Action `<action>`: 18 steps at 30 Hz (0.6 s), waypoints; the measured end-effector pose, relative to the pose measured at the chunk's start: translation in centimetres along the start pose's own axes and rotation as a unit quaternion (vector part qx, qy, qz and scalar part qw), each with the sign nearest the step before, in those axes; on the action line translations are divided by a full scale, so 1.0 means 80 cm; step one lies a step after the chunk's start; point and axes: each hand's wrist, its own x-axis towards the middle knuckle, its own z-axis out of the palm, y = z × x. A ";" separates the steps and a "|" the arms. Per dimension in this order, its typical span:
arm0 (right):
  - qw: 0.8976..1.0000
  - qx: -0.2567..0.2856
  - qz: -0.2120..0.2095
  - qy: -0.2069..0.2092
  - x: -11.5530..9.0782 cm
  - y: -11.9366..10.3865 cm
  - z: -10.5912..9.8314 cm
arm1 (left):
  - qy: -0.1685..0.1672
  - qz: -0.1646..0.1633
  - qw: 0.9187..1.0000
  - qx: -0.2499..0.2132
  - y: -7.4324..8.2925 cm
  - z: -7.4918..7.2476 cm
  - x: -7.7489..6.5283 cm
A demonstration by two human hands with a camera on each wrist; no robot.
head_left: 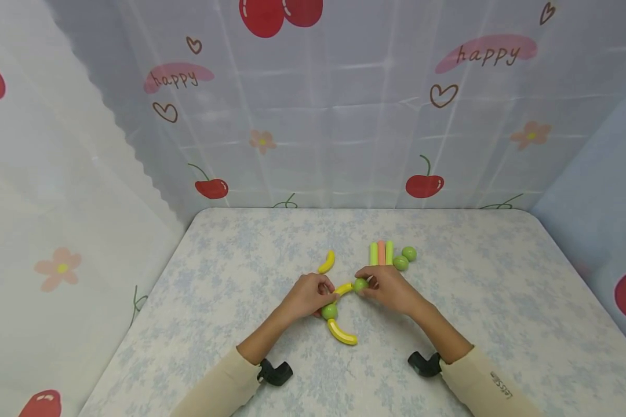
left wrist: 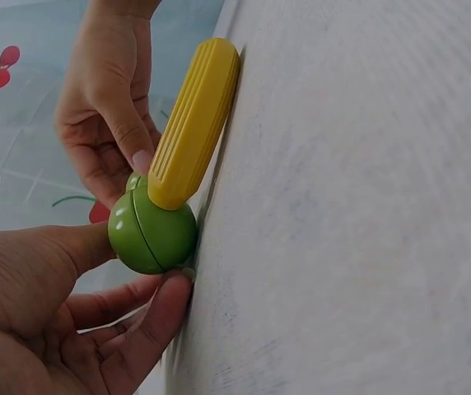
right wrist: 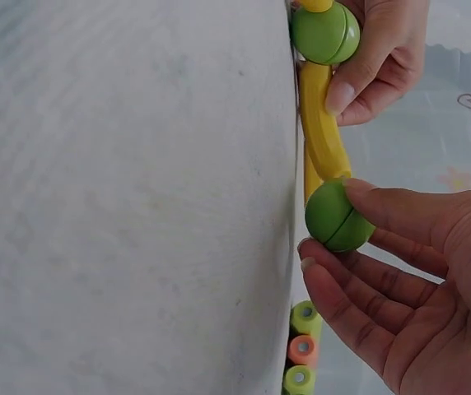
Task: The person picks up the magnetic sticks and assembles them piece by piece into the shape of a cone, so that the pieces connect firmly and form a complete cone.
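My left hand [head_left: 309, 296] grips a green toy ball [left wrist: 151, 234] where it joins a yellow curved stick [right wrist: 322, 119], its thumb on the stick. A second yellow curved stick [head_left: 342, 333] extends from that ball toward the near side of the table; its ridged side fills the left wrist view. My right hand [head_left: 392, 288] pinches another green ball [right wrist: 338, 216] between thumb and fingertips, right at the far end of the first curved stick. Both hands work low over the tabletop, and my fingers partly cover the joints.
Beyond my left hand lies a loose yellow curved stick [head_left: 327, 262]. Straight sticks, two lime and one pink [head_left: 381, 253], lie side by side beyond my right hand, beside two green balls [head_left: 409, 253]. The patterned table [head_left: 214, 260] meets a printed curtain [head_left: 334, 116] at the back.
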 end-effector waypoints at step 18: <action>0.998 0.032 -0.042 -0.033 0.009 -0.002 0.005 | -0.031 0.009 0.999 -0.028 -0.009 -0.009 0.001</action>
